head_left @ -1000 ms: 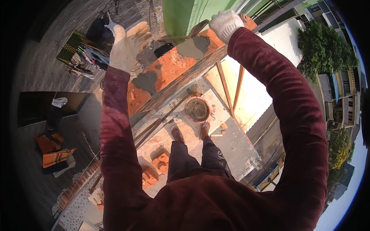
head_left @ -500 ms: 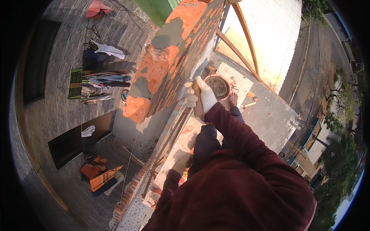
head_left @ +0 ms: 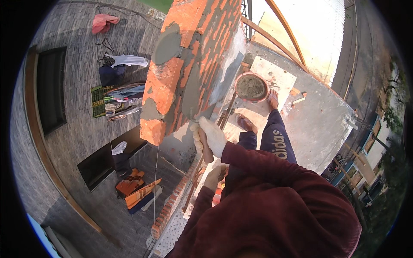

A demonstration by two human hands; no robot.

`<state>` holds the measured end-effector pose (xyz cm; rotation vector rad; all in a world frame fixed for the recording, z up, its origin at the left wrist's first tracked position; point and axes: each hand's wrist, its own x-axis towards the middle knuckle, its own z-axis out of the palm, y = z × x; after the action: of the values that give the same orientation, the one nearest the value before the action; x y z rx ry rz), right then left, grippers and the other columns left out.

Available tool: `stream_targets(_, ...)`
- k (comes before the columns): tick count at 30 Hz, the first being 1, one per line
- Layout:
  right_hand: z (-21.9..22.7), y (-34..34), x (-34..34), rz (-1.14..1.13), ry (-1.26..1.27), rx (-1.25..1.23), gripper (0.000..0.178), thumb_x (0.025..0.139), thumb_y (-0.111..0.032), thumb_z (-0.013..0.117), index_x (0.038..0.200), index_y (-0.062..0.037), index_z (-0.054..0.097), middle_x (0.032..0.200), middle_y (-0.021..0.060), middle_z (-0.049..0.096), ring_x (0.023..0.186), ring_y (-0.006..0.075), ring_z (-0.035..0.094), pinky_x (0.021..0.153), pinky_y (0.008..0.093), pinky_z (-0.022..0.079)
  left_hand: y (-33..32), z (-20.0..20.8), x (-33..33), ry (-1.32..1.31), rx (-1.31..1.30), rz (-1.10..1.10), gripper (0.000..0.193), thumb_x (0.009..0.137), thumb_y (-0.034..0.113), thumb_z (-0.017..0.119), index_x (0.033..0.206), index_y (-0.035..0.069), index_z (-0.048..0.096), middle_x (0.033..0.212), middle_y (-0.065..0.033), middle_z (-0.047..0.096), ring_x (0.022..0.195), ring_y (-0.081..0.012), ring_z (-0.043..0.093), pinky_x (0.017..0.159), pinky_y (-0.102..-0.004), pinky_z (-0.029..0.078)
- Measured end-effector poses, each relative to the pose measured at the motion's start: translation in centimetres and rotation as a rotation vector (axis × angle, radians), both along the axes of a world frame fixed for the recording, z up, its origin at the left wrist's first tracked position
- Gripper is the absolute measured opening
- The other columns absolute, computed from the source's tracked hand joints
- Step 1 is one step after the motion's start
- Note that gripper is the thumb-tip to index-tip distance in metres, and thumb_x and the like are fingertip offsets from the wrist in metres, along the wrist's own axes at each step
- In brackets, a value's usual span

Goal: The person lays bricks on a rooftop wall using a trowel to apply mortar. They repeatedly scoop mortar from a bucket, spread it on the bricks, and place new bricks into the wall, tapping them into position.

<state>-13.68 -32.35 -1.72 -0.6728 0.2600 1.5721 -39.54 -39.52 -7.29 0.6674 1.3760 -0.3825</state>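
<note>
My right hand (head_left: 211, 134), in a pale glove, is closed around the brown handle of a trowel (head_left: 190, 95). The grey blade points away from me and lies along the mortar-smeared side of an orange brick wall (head_left: 173, 75); whether it touches cannot be told. My left hand (head_left: 212, 178), gloved too, hangs low beside my leg; its fingers are mostly hidden. Beyond my feet stands a round reddish tub (head_left: 237, 89) with grey mortar (head_left: 251, 87) inside.
A thin string (head_left: 156, 185) runs past the wall's near end. To the left there is a drop to a lower courtyard with hanging laundry (head_left: 124, 96). The tub stands on a pale board (head_left: 275, 71), near brick bits (head_left: 295, 91). A street (head_left: 370, 47) lies far right.
My right hand with the trowel has come nearer and left, from beside the tub to the wall's side. The view has shifted, uncovering the tub and both feet more fully.
</note>
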Motion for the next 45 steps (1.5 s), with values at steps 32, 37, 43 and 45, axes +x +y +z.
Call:
stream_targets(32, -18.9, -4.6, 37.2, 0.797, -2.149, -0.204, 0.046, 0.102, -0.044, 0.058, 0.125, -0.0041, 0.063, 0.111, 0.0212, 0.069, 0.1, 0.0395, 0.07, 0.082, 0.0473, 0.056, -12.0, -13.7, 11.4, 0.052, 0.637, -1.023, 0.073, 0.093, 0.054, 0.066, 0.149, 0.01, 0.051, 0.158, -0.0258, 0.038, 0.144, -0.0519, 0.033, 0.117, -0.0616, 0.031)
stream_targets(37, -30.5, -9.1, 29.2, 1.462, -2.008, -0.406, 0.024, 0.089, -0.012, 0.064, 0.109, 0.0002, 0.066, 0.105, 0.0198, 0.07, 0.098, 0.0386, 0.073, 0.083, 0.045, 0.06, -10.1, -17.9, 13.7, 0.037, 0.796, -1.031, 0.073, 0.093, 0.049, 0.067, 0.149, 0.007, 0.049, 0.155, -0.0271, 0.039, 0.144, -0.0517, 0.032, 0.118, -0.0622, 0.026)
stream_targets(43, -47.8, -5.4, 24.0, 1.693, -1.618, -0.562, 0.03, 0.09, -0.018, 0.069, 0.118, -0.0076, 0.077, 0.119, 0.018, 0.074, 0.105, 0.0331, 0.074, 0.088, 0.0416, 0.06, -9.8, -19.2, 13.1, 0.006, 0.776, -1.047, 0.071, 0.09, 0.047, 0.07, 0.144, 0.004, 0.052, 0.151, -0.0257, 0.043, 0.144, -0.0498, 0.033, 0.118, -0.0624, 0.026)
stream_targets(45, -50.9, -3.9, 23.0, 1.805, -1.619, -0.44, 0.027, 0.093, -0.019, 0.065, 0.112, -0.0064, 0.079, 0.121, 0.0184, 0.074, 0.106, 0.0315, 0.074, 0.088, 0.0409, 0.06, -10.0, -19.0, 12.8, 0.014, 0.787, -1.034, 0.07, 0.089, 0.046, 0.071, 0.142, 0.003, 0.054, 0.149, -0.0255, 0.045, 0.143, -0.0495, 0.035, 0.118, -0.0625, 0.027)
